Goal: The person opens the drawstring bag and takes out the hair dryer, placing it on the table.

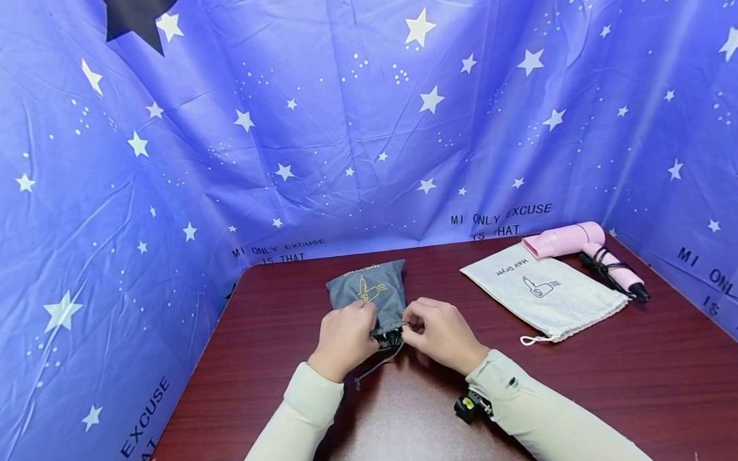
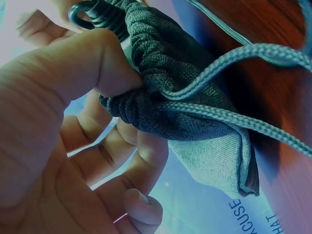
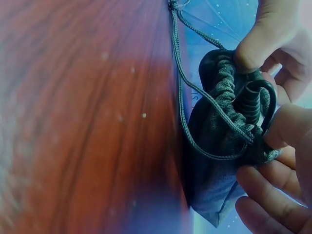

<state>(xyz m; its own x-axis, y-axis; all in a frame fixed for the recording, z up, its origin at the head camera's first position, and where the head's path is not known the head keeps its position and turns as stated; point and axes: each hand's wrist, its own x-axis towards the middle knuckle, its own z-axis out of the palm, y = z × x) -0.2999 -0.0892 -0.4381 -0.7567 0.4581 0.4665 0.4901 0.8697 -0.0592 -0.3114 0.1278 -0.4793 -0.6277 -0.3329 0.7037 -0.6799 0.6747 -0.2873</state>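
Note:
A dark grey drawstring bag (image 1: 386, 298) with a yellow hair dryer drawing lies on the table, its mouth toward me. My left hand (image 1: 347, 336) pinches the gathered rim between thumb and fingers on the left side. On the right side of the mouth, my right hand (image 1: 439, 331) pinches the rim too. Between them the mouth gapes, and a black ribbed cord end (image 3: 249, 105) with a bent cable shows inside it. Most of what the bag contains is hidden by the cloth. A grey drawstring (image 2: 243, 53) hangs loose from the gathered hem.
To the right lies a white drawstring bag (image 1: 542, 292) printed "Hair Dryer". A pink hair dryer (image 1: 567, 239) with its black cord wrapped round the handle rests at that bag's far edge. Starry blue cloth (image 1: 341, 123) encloses the dark red table (image 1: 258, 370) at the back and sides.

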